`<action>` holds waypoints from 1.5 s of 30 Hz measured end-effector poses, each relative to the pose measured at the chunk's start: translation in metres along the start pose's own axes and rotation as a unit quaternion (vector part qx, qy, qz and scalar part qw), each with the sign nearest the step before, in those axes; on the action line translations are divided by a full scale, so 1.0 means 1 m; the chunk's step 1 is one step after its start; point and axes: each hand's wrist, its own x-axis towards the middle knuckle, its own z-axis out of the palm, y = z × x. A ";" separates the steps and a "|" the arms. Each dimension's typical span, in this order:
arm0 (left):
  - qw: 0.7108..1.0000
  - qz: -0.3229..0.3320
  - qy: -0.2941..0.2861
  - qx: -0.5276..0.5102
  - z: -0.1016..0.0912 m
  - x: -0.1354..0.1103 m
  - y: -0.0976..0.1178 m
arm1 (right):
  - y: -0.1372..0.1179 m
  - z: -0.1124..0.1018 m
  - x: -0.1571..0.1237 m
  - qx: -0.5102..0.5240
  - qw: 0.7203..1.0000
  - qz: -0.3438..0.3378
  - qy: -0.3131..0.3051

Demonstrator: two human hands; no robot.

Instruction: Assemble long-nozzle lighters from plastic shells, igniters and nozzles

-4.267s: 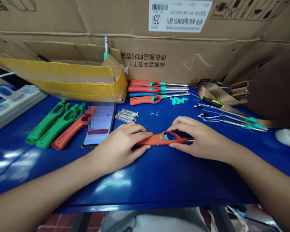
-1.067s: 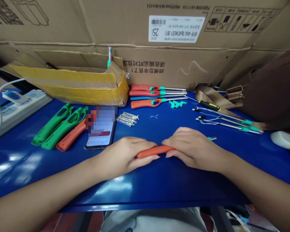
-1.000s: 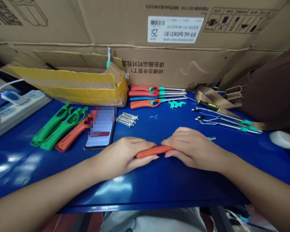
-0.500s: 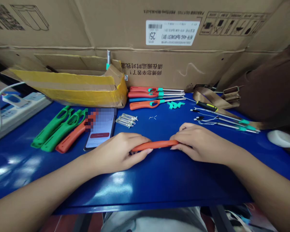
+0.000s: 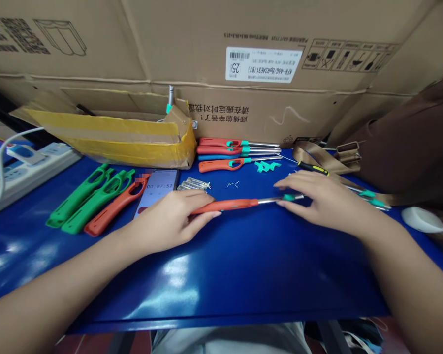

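Note:
An orange long-nosed lighter [image 5: 229, 204] with a metal tube and teal tip lies across the blue table [image 5: 225, 265], held at both ends. My left hand [image 5: 170, 219] is closed around its orange handle. My right hand [image 5: 321, 199] has slid out along the tube and pinches the teal tip end with its fingertips. The tube between my hands is bare and in plain sight.
Several finished lighters [image 5: 236, 153] lie in a row by the cardboard wall. Green and orange handle shells [image 5: 96, 199], a phone [image 5: 157, 189], small metal parts [image 5: 194, 185], a yellow-taped box [image 5: 114, 135], a power strip [image 5: 25, 164], a screwdriver [image 5: 315, 169] and wired tubes [image 5: 369, 197] surround my hands.
My right hand moved right from the orange handle out to the tube's teal tip. The lighter shifted up and away a little, and its tube now shows. The camera tilted slightly.

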 end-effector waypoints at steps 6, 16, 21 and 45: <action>0.997 -0.022 0.057 0.041 -0.016 -0.001 0.006 | 0.016 -0.001 0.001 -0.031 0.998 0.005 0.049; 0.999 0.016 0.029 -0.028 0.010 -0.004 0.010 | -0.031 0.015 0.010 0.014 0.995 -0.103 0.003; 0.993 -0.029 0.039 -0.106 0.017 -0.002 0.015 | -0.037 0.017 0.011 0.021 0.993 -0.113 0.017; 0.998 0.005 0.011 -0.057 0.023 -0.009 0.017 | -0.042 0.018 0.003 -0.028 0.986 -0.162 -0.013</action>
